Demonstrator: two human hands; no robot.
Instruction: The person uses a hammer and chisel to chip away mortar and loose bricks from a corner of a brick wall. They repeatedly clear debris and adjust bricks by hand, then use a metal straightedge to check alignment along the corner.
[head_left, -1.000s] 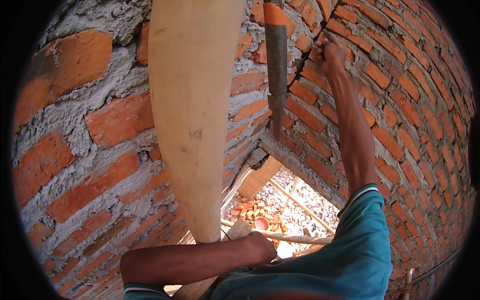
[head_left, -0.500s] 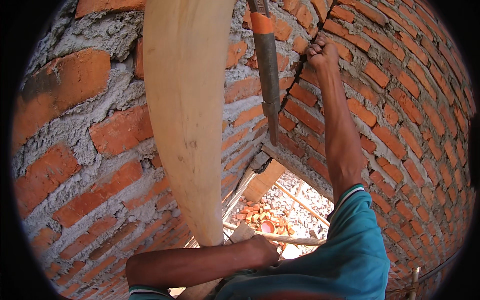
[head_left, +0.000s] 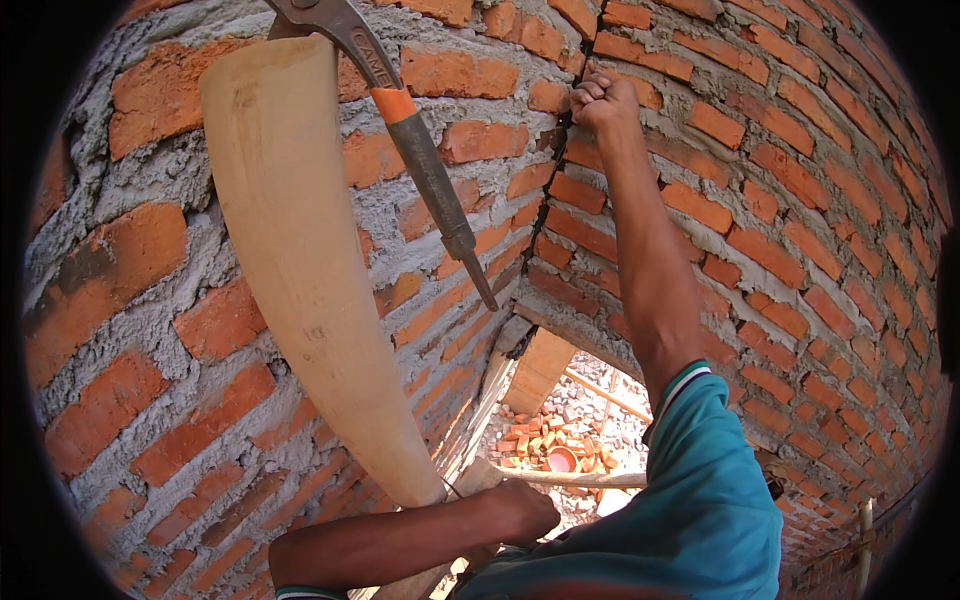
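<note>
My right hand (head_left: pixel 604 100) is closed in a fist at the corner of two brick walls, against a dark vertical gap (head_left: pixel 553 180). What it holds, if anything, cannot be made out. Low in the picture my left hand (head_left: pixel 528 511) is also closed, its fingers turned away and hidden. A pale, smooth wooden pole (head_left: pixel 300 260) slants from the upper left down to my left forearm. At its top hangs a dark metal gripping tool (head_left: pixel 420 165), with a grey handle and an orange band, its jaws cut off by the picture's edge.
A rough brick wall (head_left: pixel 220 320) with thick grey mortar rises on the left, another brick wall (head_left: pixel 780 270) on the right. Below, through an opening, lie loose bricks (head_left: pixel 545 437), a red bowl (head_left: pixel 562 459) and rubble. A wooden rail (head_left: pixel 590 480) crosses the opening.
The wooden pole and the hanging tool now appear further left and more tilted, with the pole's top in view. Both hands stay closed; my right hand appears slightly further left.
</note>
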